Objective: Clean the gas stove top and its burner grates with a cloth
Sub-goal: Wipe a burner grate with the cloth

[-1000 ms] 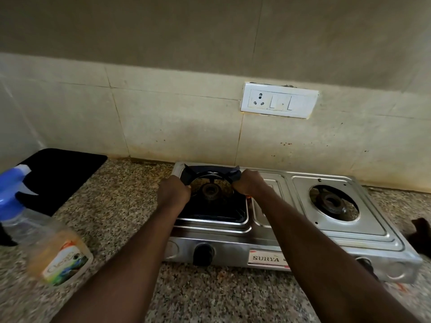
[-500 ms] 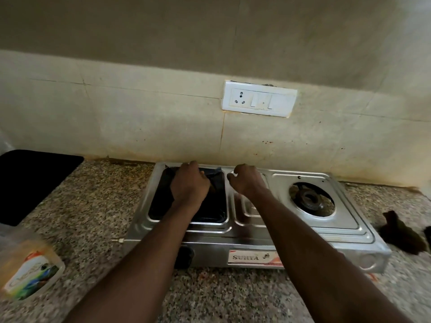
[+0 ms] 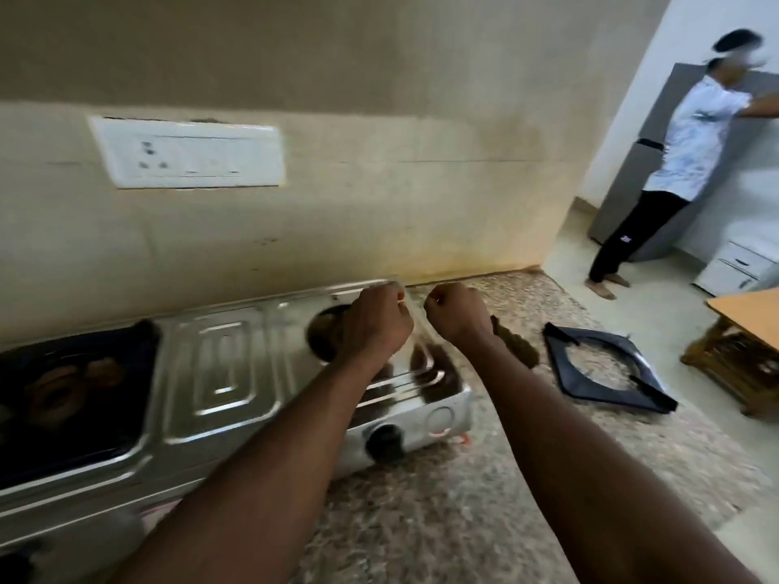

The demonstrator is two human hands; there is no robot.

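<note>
The steel two-burner gas stove (image 3: 219, 364) sits on the granite counter against the wall. A dark grate (image 3: 139, 356) lies on its left burner. The right burner (image 3: 326, 337) is bare. A second dark grate (image 3: 607, 366) lies flat on the counter to the right of the stove. A brown cloth (image 3: 516, 341) shows partly behind my right forearm. My left hand (image 3: 375, 326) hovers over the right burner with its fingers curled, holding nothing. My right hand (image 3: 457, 314) is a fist just past the stove's right rear corner, also holding nothing.
A white socket plate (image 3: 189, 155) is on the wall above the stove. The counter (image 3: 484, 499) ends at the right. Beyond it are a wooden table (image 3: 746, 343), a grey fridge (image 3: 632, 162) and a person (image 3: 674, 162) standing by it.
The view has swung to the right. Both hands have let go of the left grate, which now lies on its burner, and moved right to the bare burner.
</note>
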